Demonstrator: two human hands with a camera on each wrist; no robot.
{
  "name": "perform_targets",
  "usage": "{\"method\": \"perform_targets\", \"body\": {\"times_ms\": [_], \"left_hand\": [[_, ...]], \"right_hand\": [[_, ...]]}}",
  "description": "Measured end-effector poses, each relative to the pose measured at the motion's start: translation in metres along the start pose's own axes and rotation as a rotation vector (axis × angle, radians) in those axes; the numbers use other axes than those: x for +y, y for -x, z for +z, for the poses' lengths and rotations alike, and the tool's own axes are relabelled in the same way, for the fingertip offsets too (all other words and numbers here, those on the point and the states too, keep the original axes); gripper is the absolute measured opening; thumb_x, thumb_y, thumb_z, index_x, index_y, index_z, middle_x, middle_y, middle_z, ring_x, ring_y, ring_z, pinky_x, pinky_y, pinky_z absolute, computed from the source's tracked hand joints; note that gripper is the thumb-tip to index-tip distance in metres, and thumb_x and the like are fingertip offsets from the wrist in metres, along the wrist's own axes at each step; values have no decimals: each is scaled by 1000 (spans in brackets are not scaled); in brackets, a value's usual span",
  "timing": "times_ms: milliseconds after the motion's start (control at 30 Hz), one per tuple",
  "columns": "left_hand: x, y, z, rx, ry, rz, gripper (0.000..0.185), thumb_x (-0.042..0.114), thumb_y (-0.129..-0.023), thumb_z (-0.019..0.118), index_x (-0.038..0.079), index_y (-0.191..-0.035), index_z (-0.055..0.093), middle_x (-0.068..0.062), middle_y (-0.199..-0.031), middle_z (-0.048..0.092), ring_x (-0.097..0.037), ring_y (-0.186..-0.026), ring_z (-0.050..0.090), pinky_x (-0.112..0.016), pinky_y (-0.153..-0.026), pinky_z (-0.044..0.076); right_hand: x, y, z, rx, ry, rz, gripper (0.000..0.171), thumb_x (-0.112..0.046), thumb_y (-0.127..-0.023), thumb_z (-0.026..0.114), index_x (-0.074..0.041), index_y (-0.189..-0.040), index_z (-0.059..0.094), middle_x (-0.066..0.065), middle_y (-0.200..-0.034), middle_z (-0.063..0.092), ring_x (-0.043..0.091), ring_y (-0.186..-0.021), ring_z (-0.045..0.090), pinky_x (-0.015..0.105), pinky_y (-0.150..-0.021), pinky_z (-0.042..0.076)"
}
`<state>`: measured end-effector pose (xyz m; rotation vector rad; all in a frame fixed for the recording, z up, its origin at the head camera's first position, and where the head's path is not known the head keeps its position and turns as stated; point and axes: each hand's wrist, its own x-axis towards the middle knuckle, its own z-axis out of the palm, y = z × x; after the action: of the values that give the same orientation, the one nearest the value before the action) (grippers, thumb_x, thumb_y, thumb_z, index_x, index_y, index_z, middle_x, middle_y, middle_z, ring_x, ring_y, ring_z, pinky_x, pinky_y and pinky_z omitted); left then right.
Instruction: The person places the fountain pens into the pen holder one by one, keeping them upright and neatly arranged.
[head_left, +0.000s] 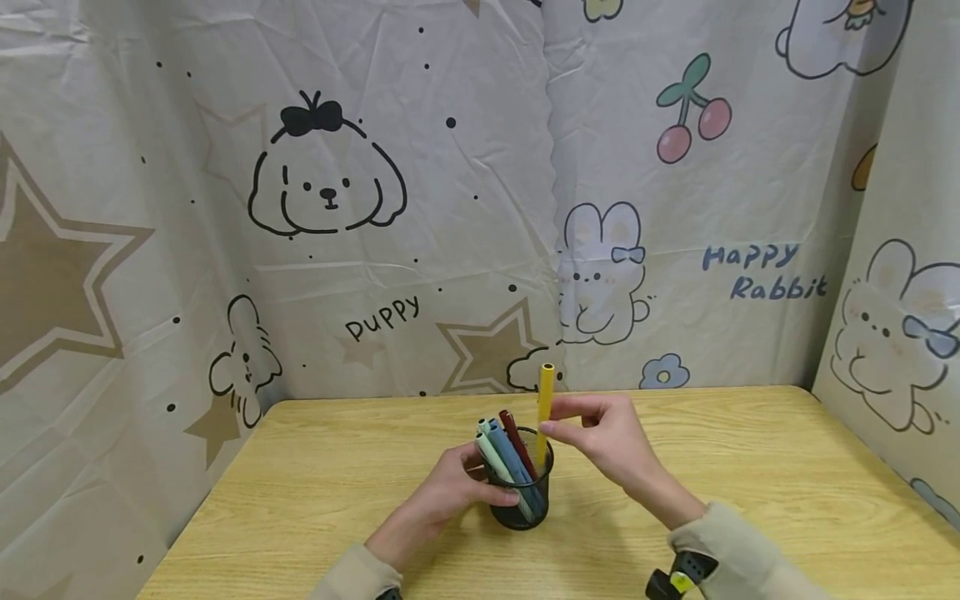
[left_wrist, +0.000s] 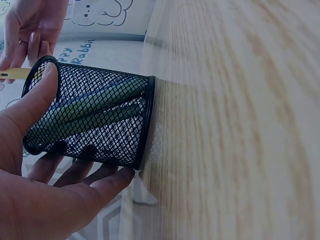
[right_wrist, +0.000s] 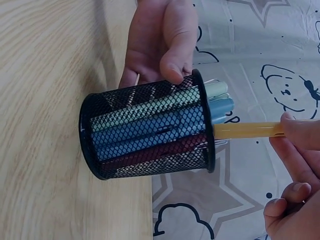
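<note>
A black mesh pen cup (head_left: 519, 515) stands upright on the wooden table, holding several capped pens. Pale green pens (head_left: 491, 457), blue pens (head_left: 510, 454) and a dark red pen (head_left: 516, 435) lean toward the left of its rim. My left hand (head_left: 455, 490) grips the cup from the left, thumb along the near side by the rim and fingers round the far side. Between thumb and fingertips, my right hand (head_left: 606, 435) pinches a yellow pen (head_left: 546, 400) held nearly upright, its lower end inside the cup's mouth. In the right wrist view the yellow pen (right_wrist: 247, 130) crosses the rim.
The wooden table (head_left: 315, 467) spreads out around the cup. Behind it and at both sides hangs a pale printed cloth (head_left: 450, 208) with cartoon animals and stars. A dark band with a small device (head_left: 681, 573) sits on the right wrist.
</note>
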<state>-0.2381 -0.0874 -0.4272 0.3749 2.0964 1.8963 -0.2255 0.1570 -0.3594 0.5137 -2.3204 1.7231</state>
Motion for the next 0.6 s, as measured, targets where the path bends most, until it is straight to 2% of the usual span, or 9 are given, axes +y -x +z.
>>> {"method": "perform_targets", "body": {"times_ms": [267,433,600], "left_hand": [[0,0,0,-3,4,7,61,1,-76,93,5,-132,69,-5,-124,72,-27,-119,64,-45,-107,49],[1,0,-1,-3,3,-3,61,2,-77,94,5,-133,69,-5,-124,72,-27,-119,64,-45,-107,50],[2,0,0,-2,3,-7,62,2,-76,94,5,-133,69,-5,-124,72,-28,-118,64,-46,-108,49]], "right_hand": [[4,-1,4,-14,9,27,22,-14,-86,89,-3,-105,84,7,-108,79,16,-73,55,24,-58,37],[8,-1,6,-22,21,2,20,-13,-85,90,-5,-102,84,8,-107,79,14,-70,56,23,-56,37],[12,0,7,-29,48,5,20,-14,-84,90,-6,-101,85,7,-103,80,13,-65,51,23,-54,35]]}}
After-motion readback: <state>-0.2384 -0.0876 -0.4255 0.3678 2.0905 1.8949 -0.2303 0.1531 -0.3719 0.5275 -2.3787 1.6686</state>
